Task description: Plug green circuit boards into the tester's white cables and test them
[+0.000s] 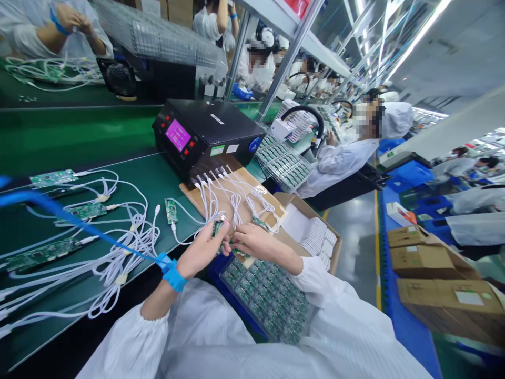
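Observation:
My left hand [203, 250], with a blue wrist strap [173, 272], is closed on a small green circuit board [216, 227] at the cardboard's front edge. Close beside it, my right hand [254, 241] has its fingers curled in; what they hold, if anything, is hidden. Another green board [259, 223] lies just beyond the right hand. White cables [235, 205] run from the black box [209, 129] with a lit purple screen over the cardboard [224, 190]. Below my hands sits a clear tray [272, 300] filled with green boards.
Bundled white cables [126, 247] and several green boards [43, 252] cover the green table [158, 176] at left. At right stands a carton [335, 239] of white pieces. A metal post rises behind the box. A person in white [343, 158] sits beyond.

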### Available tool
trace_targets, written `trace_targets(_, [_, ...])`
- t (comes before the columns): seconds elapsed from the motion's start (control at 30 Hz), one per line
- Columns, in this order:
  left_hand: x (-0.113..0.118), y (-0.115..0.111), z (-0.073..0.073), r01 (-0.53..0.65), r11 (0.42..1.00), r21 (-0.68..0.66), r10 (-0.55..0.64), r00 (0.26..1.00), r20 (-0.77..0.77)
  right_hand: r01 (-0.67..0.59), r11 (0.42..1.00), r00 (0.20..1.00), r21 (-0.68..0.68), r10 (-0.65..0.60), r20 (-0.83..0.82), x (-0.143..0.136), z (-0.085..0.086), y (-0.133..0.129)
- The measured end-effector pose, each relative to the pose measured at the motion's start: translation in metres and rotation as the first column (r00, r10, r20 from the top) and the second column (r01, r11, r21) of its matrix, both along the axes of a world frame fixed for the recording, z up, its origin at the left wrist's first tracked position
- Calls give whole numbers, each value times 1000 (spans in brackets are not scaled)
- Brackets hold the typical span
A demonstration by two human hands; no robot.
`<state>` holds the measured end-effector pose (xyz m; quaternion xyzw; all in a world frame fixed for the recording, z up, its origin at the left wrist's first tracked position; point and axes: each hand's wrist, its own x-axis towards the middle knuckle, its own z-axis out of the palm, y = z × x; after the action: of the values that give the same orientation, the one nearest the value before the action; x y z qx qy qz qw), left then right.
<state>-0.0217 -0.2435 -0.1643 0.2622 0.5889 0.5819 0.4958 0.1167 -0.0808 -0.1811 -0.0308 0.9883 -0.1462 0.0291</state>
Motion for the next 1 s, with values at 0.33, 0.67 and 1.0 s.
trace_targets(0.33, [7,20,-30,96,995,12,-87,941,-327,195,970,981,-146,-196,10,13,7,16])
trace_targets(0.67, [13,30,-28,147,989,1,-131,887,-442,368,863,916,-345,-401,-26,10,16,19])
trace_targets(1.0, [2,23,-37,40,999,5,-36,941,-336,206,967,976,-147,-192,105,55,-4,30])
